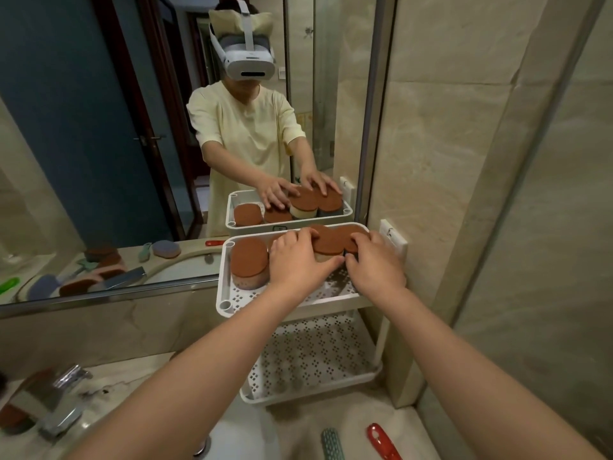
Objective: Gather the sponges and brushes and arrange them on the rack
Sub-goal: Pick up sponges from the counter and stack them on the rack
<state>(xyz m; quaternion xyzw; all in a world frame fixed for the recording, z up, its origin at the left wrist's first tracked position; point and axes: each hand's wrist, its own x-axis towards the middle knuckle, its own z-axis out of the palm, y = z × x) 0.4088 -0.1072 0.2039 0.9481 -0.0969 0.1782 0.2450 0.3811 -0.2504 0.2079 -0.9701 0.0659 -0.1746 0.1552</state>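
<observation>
Marble bathroom, white perforated plastic rack (229, 293), left hand (298, 260) and right hand (374, 265), fingers curled round oval brown-topped sponges (328, 242)

Matt white perforated plastic rack (229, 295), rough brown sponges (248, 257), glossy marble counter (391, 423)

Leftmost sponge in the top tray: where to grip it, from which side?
Probably from above, pinching the pale side walls of the leftmost sponge across its narrow width. It stands flat, brown pad up, oval, and the top tray rim blocks a side approach; the left hand crowds its right.
</observation>
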